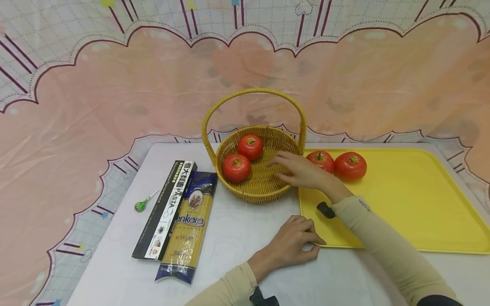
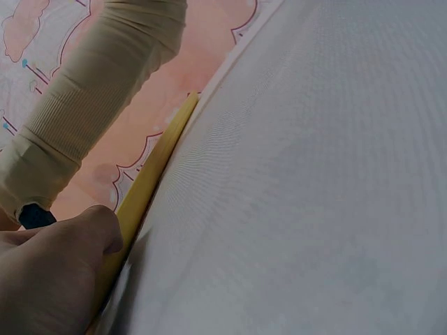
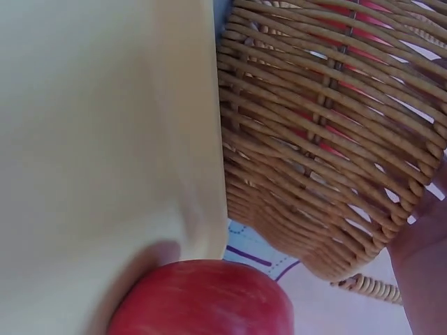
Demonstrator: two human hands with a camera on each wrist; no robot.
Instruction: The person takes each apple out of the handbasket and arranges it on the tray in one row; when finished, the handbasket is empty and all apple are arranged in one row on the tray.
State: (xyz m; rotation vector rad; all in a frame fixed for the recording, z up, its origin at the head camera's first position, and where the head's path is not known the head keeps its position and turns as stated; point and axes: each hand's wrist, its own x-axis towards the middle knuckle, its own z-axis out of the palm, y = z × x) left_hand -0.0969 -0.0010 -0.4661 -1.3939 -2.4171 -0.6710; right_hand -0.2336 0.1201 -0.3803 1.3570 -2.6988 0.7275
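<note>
My right hand (image 1: 300,170) reaches over the right rim of a wicker basket (image 1: 260,196), its fingers loosely spread and holding nothing. Two red apples (image 1: 237,167) sit inside on the left, away from the fingertips. At the near left corner of a yellow tray (image 1: 413,195), my left hand (image 1: 292,243) pinches the rim; the left wrist view shows the thumb against that yellow edge (image 2: 157,160). On the tray's far left part, two more red apples (image 1: 350,166) lie side by side, the left one partly behind the right hand. One apple (image 3: 202,303) also shows in the right wrist view.
Left of the basket lie a clear-and-blue pack of spaghetti (image 1: 189,229) and a black-and-white pasta box (image 1: 164,212), overlapping. A green-wrapped lollipop (image 1: 141,206) is farther left. The basket's tall handle (image 1: 254,90) arches above it. A patterned cloth (image 1: 153,93) hangs behind the table.
</note>
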